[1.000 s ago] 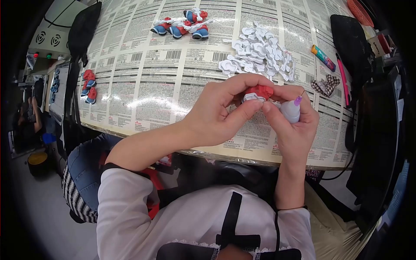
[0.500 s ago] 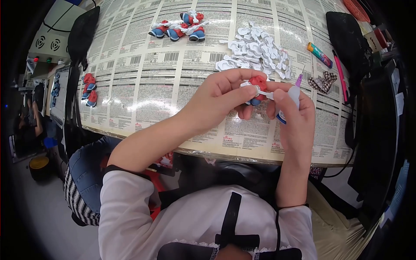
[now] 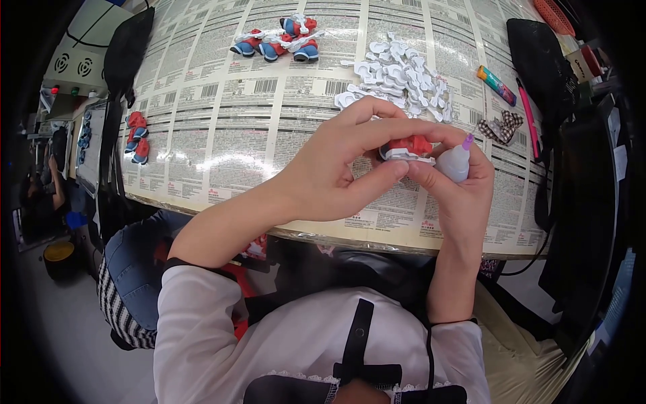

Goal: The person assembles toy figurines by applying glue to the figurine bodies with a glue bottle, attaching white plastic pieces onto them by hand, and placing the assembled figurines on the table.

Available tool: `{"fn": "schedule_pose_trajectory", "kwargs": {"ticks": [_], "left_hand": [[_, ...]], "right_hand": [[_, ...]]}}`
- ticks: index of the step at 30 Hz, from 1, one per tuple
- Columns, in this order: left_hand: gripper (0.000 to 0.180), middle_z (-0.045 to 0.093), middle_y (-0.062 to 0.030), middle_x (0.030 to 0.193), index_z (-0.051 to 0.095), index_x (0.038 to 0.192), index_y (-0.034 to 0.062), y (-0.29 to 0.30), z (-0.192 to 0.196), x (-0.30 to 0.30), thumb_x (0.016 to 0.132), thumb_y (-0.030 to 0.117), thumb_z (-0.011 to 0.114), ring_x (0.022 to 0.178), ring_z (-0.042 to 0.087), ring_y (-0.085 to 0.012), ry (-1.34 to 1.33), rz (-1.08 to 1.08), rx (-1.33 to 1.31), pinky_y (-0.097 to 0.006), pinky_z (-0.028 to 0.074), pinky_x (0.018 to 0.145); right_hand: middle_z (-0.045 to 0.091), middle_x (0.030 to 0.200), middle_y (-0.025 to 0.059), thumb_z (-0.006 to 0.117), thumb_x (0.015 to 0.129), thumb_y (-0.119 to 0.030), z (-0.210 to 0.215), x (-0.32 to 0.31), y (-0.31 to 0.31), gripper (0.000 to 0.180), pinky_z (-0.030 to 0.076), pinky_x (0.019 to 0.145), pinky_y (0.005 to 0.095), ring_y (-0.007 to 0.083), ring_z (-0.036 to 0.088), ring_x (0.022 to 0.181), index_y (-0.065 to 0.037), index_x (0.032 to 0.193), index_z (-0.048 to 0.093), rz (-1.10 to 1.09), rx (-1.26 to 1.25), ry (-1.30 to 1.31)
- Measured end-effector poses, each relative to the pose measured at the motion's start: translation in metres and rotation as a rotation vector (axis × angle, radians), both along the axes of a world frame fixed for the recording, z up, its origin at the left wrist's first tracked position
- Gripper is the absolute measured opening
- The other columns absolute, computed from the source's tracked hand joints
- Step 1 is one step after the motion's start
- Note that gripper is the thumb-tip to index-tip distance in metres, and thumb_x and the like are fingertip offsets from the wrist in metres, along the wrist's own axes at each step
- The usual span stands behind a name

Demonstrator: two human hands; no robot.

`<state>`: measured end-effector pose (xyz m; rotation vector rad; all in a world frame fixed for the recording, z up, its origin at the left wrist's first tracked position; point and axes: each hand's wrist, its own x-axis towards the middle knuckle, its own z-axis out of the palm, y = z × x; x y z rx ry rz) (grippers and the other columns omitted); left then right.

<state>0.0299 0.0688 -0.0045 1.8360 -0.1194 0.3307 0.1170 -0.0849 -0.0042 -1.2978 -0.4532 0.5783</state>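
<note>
Between the fingers and thumb of my left hand (image 3: 333,161) is a small red and blue toy figure (image 3: 414,144). A white guitar-shaped plastic piece (image 3: 406,155) lies along the figure's near side, with both thumbs at its lower edge. My right hand (image 3: 464,198) is closed round a translucent squeeze bottle (image 3: 454,163) with a purple needle tip, which points up and away. Right fingertips also reach over the top of the figure. Fingers cover part of the figure's blue area.
A heap of white plastic pieces (image 3: 404,74) lies beyond my hands. Several red and blue figures with white pieces (image 3: 274,48) sit far left, and more figures (image 3: 137,138) near the left edge. On the right are a colourful tube (image 3: 496,85), checked cloth bow (image 3: 501,127) and pink pen (image 3: 528,121).
The figure has turned so the white piece now shows edge-on. My right thumb has come in to meet the left thumb at it. The bottle has tilted and its needle has turned away.
</note>
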Motion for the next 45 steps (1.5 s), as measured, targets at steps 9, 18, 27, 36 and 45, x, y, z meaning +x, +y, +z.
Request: {"fn": "schedule_pose_trajectory", "kwargs": {"ticks": [9, 18, 27, 36, 45], "left_hand": [[0.032, 0.058, -0.0147, 0.103, 0.054, 0.093, 0.0012, -0.003, -0.004, -0.001, 0.068, 0.001, 0.074, 0.086, 0.061, -0.0227, -0.353, 0.233, 0.278, -0.029, 0.049, 0.070], [0.024, 0.060, -0.0158, 0.101, 0.056, 0.085, 0.0017, -0.010, -0.004, -0.003, 0.068, -0.002, 0.072, 0.085, 0.061, -0.0233, -0.322, 0.267, 0.208, -0.029, 0.050, 0.071], [0.024, 0.060, -0.0160, 0.101, 0.059, 0.088, 0.0015, -0.014, -0.004, -0.002, 0.068, -0.002, 0.072, 0.083, 0.062, -0.0223, -0.341, 0.322, 0.251, -0.027, 0.050, 0.069], [0.030, 0.060, -0.0151, 0.101, 0.062, 0.094, 0.0009, -0.015, 0.001, -0.008, 0.066, 0.001, 0.074, 0.083, 0.062, -0.0214, -0.299, 0.327, 0.284, -0.028, 0.051, 0.069], [0.042, 0.061, -0.0147, 0.100, 0.062, 0.099, -0.0019, 0.001, -0.002, -0.002, 0.060, 0.003, 0.075, 0.080, 0.061, -0.0221, -0.387, 0.205, 0.381, -0.028, 0.051, 0.065]], "right_hand": [[0.062, 0.105, 0.0152, 0.071, 0.067, 0.007, -0.009, -0.002, 0.001, 0.035, 0.048, 0.078, 0.0245, 0.0159, 0.059, 0.093, 0.000, 0.100, 0.061, -0.133, 0.157, -0.352], [0.064, 0.100, 0.0142, 0.069, 0.068, 0.009, -0.010, -0.003, 0.002, 0.031, 0.047, 0.084, 0.0283, 0.0190, 0.060, 0.095, 0.002, 0.098, 0.063, -0.188, 0.063, -0.544], [0.064, 0.100, 0.0104, 0.067, 0.070, 0.011, -0.006, -0.014, 0.006, 0.032, 0.047, 0.073, 0.0207, 0.0094, 0.059, 0.081, 0.002, 0.100, 0.062, -0.271, -0.010, -0.465], [0.064, 0.098, 0.0096, 0.065, 0.070, 0.013, -0.006, -0.012, 0.004, 0.030, 0.047, 0.073, 0.0211, 0.0097, 0.059, 0.081, 0.002, 0.098, 0.063, -0.246, -0.011, -0.405], [0.065, 0.094, 0.0128, 0.061, 0.066, 0.016, -0.008, -0.005, 0.002, 0.031, 0.049, 0.078, 0.0268, 0.0185, 0.063, 0.088, 0.002, 0.093, 0.065, -0.132, 0.022, -0.562]]}}
